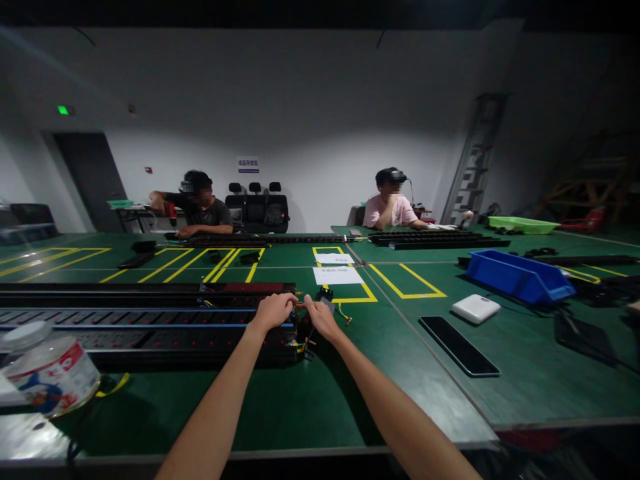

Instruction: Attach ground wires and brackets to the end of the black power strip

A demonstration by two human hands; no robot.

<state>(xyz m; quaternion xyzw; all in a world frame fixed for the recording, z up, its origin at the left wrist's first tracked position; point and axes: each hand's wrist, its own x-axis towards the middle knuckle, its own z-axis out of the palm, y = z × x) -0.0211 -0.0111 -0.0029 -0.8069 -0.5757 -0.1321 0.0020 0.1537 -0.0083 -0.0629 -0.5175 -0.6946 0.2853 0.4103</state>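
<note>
Long black rails point(150, 339) with blue strips and small red dots lie across the left of the green table point(185, 420). At their right end my left hand point(274, 311) rests over the top rail, its fingers bent together; what they pinch is too small to make out. Close beside it, my right hand point(321, 317) is closed, thumb towards the left fingertips, on something I cannot make out. A dark grey piece point(327, 303) shows just behind the right hand. Thin wires with yellow ends point(345, 317) stick out near both hands, and more wires point(303, 347) hang below.
A clear jar point(53, 373) stands at front left. To the right lie a black phone-like slab point(457, 345), a white box point(475, 308) and a blue bin point(517, 275). Paper labels point(337, 275) lie ahead. Two people point(207, 217) point(395, 208) sit across the table.
</note>
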